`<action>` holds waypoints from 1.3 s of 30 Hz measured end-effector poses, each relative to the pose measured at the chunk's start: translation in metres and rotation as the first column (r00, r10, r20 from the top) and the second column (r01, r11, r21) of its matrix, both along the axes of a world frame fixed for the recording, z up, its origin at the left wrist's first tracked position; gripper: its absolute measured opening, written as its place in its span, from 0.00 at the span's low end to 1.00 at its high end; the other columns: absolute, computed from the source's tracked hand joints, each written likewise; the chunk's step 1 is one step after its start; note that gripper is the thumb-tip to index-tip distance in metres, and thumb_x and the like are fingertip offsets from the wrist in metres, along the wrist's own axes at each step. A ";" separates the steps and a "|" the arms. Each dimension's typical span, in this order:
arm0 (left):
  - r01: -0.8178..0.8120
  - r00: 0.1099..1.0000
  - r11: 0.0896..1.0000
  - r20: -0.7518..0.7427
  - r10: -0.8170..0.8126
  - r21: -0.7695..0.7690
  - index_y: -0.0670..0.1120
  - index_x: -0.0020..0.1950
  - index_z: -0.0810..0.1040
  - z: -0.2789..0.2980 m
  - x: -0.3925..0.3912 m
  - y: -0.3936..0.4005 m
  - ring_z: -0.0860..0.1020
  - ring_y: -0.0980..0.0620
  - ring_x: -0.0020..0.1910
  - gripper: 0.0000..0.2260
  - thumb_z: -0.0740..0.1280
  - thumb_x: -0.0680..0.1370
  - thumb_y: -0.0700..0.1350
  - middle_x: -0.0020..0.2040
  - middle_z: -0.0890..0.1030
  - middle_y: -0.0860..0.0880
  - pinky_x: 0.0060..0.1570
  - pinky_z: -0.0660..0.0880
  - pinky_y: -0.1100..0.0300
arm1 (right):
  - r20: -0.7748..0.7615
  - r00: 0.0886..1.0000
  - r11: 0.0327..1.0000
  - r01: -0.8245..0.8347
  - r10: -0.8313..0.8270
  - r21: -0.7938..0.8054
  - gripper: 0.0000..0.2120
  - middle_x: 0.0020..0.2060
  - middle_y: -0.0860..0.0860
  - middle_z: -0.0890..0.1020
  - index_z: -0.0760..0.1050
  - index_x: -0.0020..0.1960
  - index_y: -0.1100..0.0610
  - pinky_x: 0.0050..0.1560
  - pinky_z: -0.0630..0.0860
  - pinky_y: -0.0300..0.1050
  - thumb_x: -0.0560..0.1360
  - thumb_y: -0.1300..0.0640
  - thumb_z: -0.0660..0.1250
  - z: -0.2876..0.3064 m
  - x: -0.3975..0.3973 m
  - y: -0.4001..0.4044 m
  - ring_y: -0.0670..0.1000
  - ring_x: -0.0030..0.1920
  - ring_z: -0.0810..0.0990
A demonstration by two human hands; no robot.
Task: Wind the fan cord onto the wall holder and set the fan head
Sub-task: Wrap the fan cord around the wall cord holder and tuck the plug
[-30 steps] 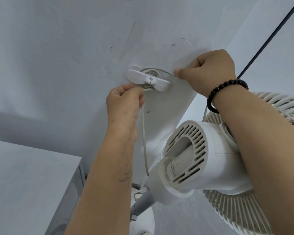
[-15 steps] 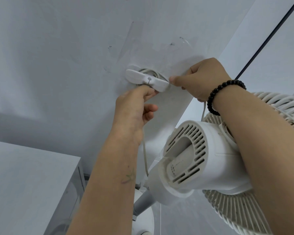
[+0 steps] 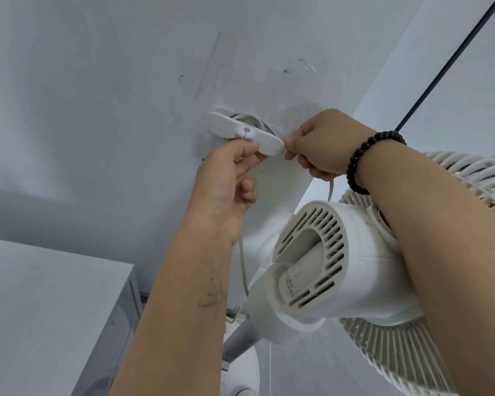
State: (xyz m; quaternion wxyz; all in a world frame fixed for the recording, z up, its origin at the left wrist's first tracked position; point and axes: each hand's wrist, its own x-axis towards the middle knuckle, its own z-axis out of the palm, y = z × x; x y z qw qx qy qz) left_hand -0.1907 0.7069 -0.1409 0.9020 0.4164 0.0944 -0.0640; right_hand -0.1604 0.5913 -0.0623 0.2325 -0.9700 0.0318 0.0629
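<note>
White wall point(image 3: 103, 81), marked with a few dark scuffs, fills the background, and the wall holder point(image 3: 245, 133) is fixed on it, a flat white bar with turns of the fan cord point(image 3: 245, 119) already seen behind it. The left hand point(image 3: 226, 184) is placed just under the bar, with thumb and forefinger closed narrowly at its lower end, probably so that the wound turns are kept from slipping off. The right hand point(image 3: 323, 147) is curled around the cord beside the bar's right tip, and the free length hangs down from this fist toward the fan head point(image 3: 335, 264); the cord is held this way, it seems, to keep tension for another turn. The fan head, tilted near the right forearm, is not yet set.
</note>
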 end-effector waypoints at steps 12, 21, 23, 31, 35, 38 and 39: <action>-0.030 1.000 0.993 0.009 0.029 0.112 0.47 0.48 0.80 -0.003 0.000 0.001 0.62 0.58 0.20 0.06 0.64 0.75 0.40 0.50 0.86 0.50 0.23 0.62 0.67 | -0.252 0.965 0.992 -0.052 0.079 0.112 0.12 0.34 0.56 0.79 0.75 0.56 0.63 0.42 0.78 0.46 0.81 0.63 0.53 -0.005 -0.003 0.003 0.53 0.33 0.77; -0.049 0.998 0.958 0.045 0.038 0.282 0.48 0.46 0.78 -0.005 0.002 -0.001 0.65 0.57 0.21 0.05 0.69 0.75 0.38 0.37 0.81 0.49 0.26 0.65 0.65 | -0.388 0.881 0.961 -0.271 0.271 0.057 0.10 0.44 0.53 0.86 0.74 0.59 0.61 0.44 0.75 0.38 0.79 0.65 0.60 -0.006 -0.009 0.000 0.47 0.44 0.83; -0.086 0.996 0.923 0.055 0.071 0.376 0.49 0.48 0.77 -0.008 0.005 -0.003 0.66 0.58 0.21 0.07 0.72 0.74 0.40 0.34 0.77 0.52 0.28 0.67 0.63 | -0.405 0.865 0.951 -0.305 0.297 0.046 0.09 0.43 0.51 0.86 0.76 0.57 0.59 0.50 0.74 0.41 0.78 0.64 0.63 -0.005 -0.010 0.000 0.46 0.47 0.83; -0.151 0.987 0.956 -0.011 0.159 0.252 0.49 0.47 0.76 -0.017 0.009 -0.008 0.64 0.57 0.23 0.15 0.79 0.66 0.41 0.37 0.78 0.52 0.26 0.63 0.64 | -0.510 0.825 0.923 -0.360 0.246 -0.138 0.03 0.44 0.50 0.84 0.79 0.48 0.56 0.50 0.79 0.42 0.75 0.60 0.69 -0.003 -0.012 0.003 0.48 0.44 0.81; -0.157 0.985 0.973 -0.038 0.166 0.172 0.48 0.46 0.75 -0.015 0.008 -0.009 0.61 0.58 0.21 0.15 0.78 0.67 0.39 0.36 0.76 0.50 0.23 0.61 0.66 | -0.513 0.839 0.879 -0.372 0.181 -0.298 0.04 0.42 0.51 0.82 0.79 0.47 0.57 0.50 0.79 0.45 0.75 0.57 0.68 -0.002 -0.011 0.001 0.53 0.45 0.81; -0.155 0.986 0.968 -0.037 0.166 0.195 0.48 0.45 0.77 -0.015 0.006 -0.010 0.61 0.57 0.21 0.13 0.78 0.67 0.39 0.38 0.76 0.48 0.23 0.61 0.65 | -0.453 0.861 0.877 -0.385 0.229 -0.287 0.03 0.46 0.51 0.85 0.81 0.43 0.53 0.55 0.80 0.48 0.74 0.59 0.69 -0.002 -0.010 -0.002 0.53 0.50 0.83; -0.153 0.986 0.965 -0.033 0.164 0.212 0.47 0.45 0.78 -0.014 0.006 -0.010 0.61 0.57 0.21 0.12 0.78 0.67 0.40 0.38 0.77 0.49 0.23 0.61 0.65 | -0.437 0.862 0.884 -0.393 0.258 -0.254 0.03 0.46 0.50 0.86 0.81 0.44 0.53 0.55 0.79 0.47 0.73 0.59 0.70 -0.002 -0.010 -0.003 0.51 0.49 0.84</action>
